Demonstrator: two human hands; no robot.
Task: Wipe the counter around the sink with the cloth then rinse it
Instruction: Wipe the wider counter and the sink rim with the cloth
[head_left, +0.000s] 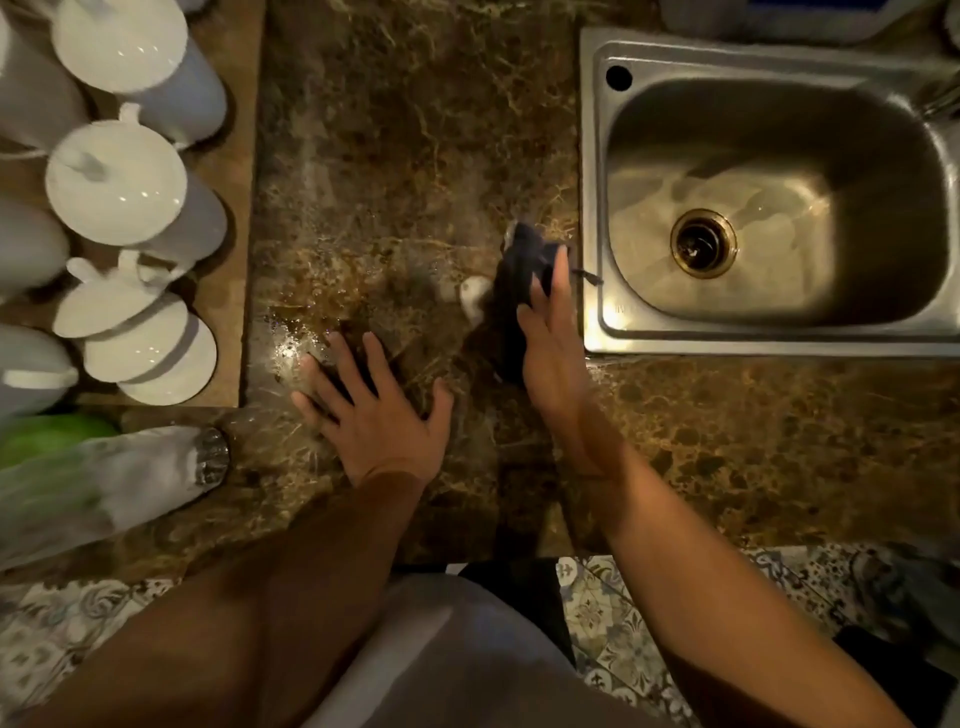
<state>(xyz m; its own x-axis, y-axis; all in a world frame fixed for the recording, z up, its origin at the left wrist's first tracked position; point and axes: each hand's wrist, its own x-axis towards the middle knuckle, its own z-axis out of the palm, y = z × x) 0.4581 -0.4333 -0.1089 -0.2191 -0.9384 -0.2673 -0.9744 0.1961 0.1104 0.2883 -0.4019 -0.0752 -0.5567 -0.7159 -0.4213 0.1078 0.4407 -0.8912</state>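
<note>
A dark cloth (519, 270) lies bunched on the brown marble counter (415, 156), just left of the steel sink (592, 208). My right hand (550, 343) presses on the cloth with fingers stretched over it, fingertips near the sink's left rim. My left hand (374, 410) rests flat on the counter with fingers spread, holding nothing. A wet, shiny patch (291, 353) shows by my left fingertips. The sink basin is wet, with a brass drain (704, 247) in its middle.
Several white lidded mugs (119, 182) stand on a wooden tray (228, 260) at the left. A clear plastic bag with something green (93, 478) lies at the counter's front left. A tap (940, 98) shows at the right edge. The counter's front edge runs below my wrists.
</note>
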